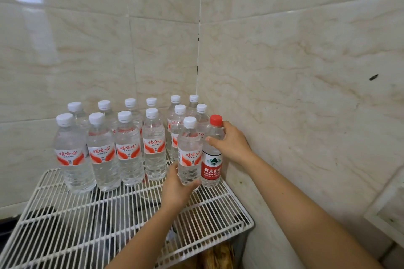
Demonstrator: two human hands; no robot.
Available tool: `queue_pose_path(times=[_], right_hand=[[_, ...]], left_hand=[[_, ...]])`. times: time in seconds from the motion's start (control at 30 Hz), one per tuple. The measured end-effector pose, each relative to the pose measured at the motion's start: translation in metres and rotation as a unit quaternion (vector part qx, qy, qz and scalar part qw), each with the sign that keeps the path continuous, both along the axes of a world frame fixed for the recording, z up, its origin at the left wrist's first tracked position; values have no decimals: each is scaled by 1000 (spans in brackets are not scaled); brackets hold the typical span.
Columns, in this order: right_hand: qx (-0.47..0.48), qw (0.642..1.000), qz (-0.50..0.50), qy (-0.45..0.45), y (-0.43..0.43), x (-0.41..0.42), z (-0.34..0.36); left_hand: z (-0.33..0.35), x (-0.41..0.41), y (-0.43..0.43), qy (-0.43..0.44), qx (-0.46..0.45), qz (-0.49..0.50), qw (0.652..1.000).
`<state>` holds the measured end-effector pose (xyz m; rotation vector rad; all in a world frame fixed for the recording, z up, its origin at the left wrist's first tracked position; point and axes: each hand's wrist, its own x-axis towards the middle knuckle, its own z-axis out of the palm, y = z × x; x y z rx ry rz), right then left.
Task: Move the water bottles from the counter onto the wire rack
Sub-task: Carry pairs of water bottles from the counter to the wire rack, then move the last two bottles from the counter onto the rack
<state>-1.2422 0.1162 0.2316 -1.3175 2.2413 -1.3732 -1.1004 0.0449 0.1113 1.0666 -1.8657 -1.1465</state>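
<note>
Several clear water bottles with white caps and red-and-white labels (129, 148) stand upright in rows at the back of the white wire rack (109, 214). My left hand (177, 190) grips the base of one white-capped bottle (189, 148) standing on the rack's right side. Right beside it stands a red-capped bottle with a red label (213, 170), close to the right wall. My right hand (229, 144) is wrapped around its shoulder, just under the cap.
Marble-patterned tiled walls (284, 72) close the corner behind and to the right of the rack. The front half of the rack holds no bottles. Dark objects and something brown (218, 255) lie beneath the wires. A white ledge (387, 214) juts out at the far right.
</note>
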Motion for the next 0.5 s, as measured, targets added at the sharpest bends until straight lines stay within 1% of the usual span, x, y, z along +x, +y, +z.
queue_pose_path(times=[0.1,0.17,0.27,0.33,0.4,0.43,0.5], right_hand=[[9,1000,6,-1,0,1,1],[-2,1000,-13,20,1,2,6],[-30,989,-92,112,2,9,15],[-77,975,-121,168,2,26,20],[-153,965,-96,190,0,55,24],[-175,960,-70,206,-3,73,24],[-186,952,-4,244,-12,114,21]], left_hand=[[5,8,-2,-38,-9,-19,999],[12,20,-5,-65,-14,-34,997],[23,47,-13,-88,-49,-29,994],[31,71,-17,-87,-72,-12,994],[38,99,-21,-86,-87,8,993],[41,115,-22,-85,-95,19,992],[44,153,-24,-89,-117,42,988]])
